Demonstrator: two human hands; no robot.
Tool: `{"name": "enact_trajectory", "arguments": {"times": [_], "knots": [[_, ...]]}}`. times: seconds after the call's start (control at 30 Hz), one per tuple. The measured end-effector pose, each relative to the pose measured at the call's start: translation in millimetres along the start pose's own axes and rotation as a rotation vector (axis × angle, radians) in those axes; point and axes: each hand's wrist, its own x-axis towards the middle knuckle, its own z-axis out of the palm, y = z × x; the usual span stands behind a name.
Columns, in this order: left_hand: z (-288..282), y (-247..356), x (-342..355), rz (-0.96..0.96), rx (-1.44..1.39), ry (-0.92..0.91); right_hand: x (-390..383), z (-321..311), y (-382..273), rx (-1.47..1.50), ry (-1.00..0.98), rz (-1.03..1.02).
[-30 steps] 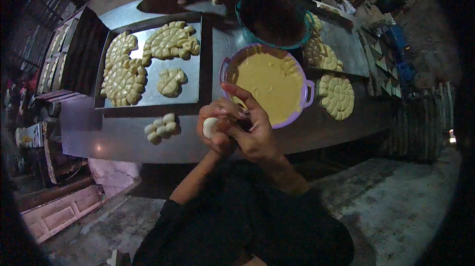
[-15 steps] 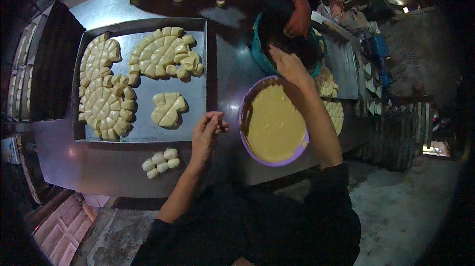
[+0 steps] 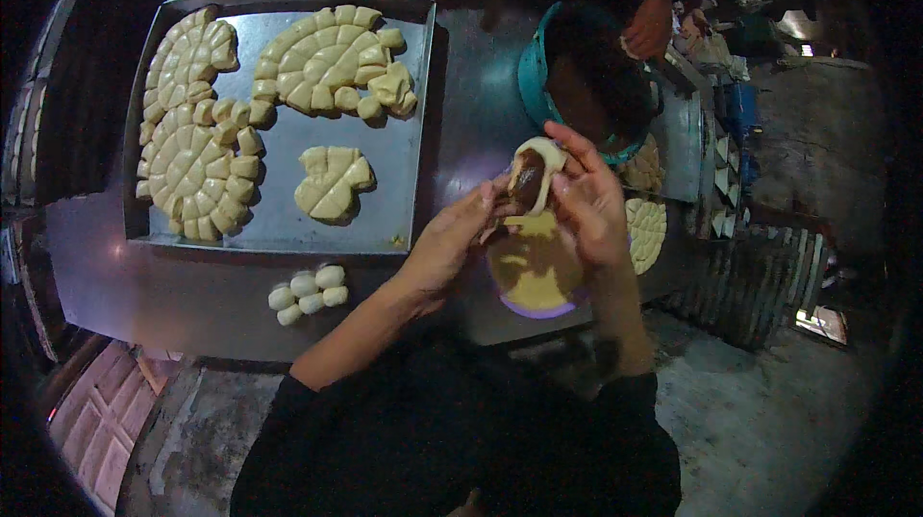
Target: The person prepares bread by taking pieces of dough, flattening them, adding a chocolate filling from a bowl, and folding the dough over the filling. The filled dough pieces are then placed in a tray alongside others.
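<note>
A folded piece of pale dough (image 3: 555, 153) with dark brown filling (image 3: 526, 182) in its opening is held above the purple bowl (image 3: 540, 312). My right hand (image 3: 596, 209) curls around the dough's right side, index finger raised along its top. On the other side, my left hand (image 3: 457, 243) closes around its lower left edge, thumb up; some of its fingers are hidden. Yellow batter (image 3: 534, 267) lies in the bowl under both hands. Just beyond is a teal basin (image 3: 532, 75) with a dark brown mass inside.
A metal tray (image 3: 380, 233) on the left holds several rounds of segmented dough (image 3: 197, 166). Small white dough balls (image 3: 308, 294) sit near the table's front edge. Another person's hand (image 3: 649, 28) is at the basin's far rim. More segmented dough (image 3: 646, 231) lies right of the bowl.
My right hand has come back from the teal basin, and my left has moved right to meet it. Filled dough now shows between them. The other person's hand has shifted toward the basin's rim.
</note>
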Motion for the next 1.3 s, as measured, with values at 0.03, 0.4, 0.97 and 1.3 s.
{"name": "enact_trajectory", "arguments": {"times": [0.03, 0.4, 0.97, 1.3], "knots": [[5.5, 0.5, -7.7, -0.041, -0.056, -0.001, -11.1, 11.6, -1.3, 0.079, -0.013, -0.043], [49.3, -43.6, -83.3, 0.350, -0.013, -0.002, -101.7, -5.7, -19.5, -0.625, -0.181, -0.550], [94.1, -150.3, -186.5, 0.719, 0.349, 0.252, -240.1, -11.5, -28.9, -0.842, -0.449, -1.088], [110.3, -172.9, -236.1, 0.901, 0.818, 0.254, -260.3, -17.5, -41.7, -0.708, -0.515, -1.006]]}}
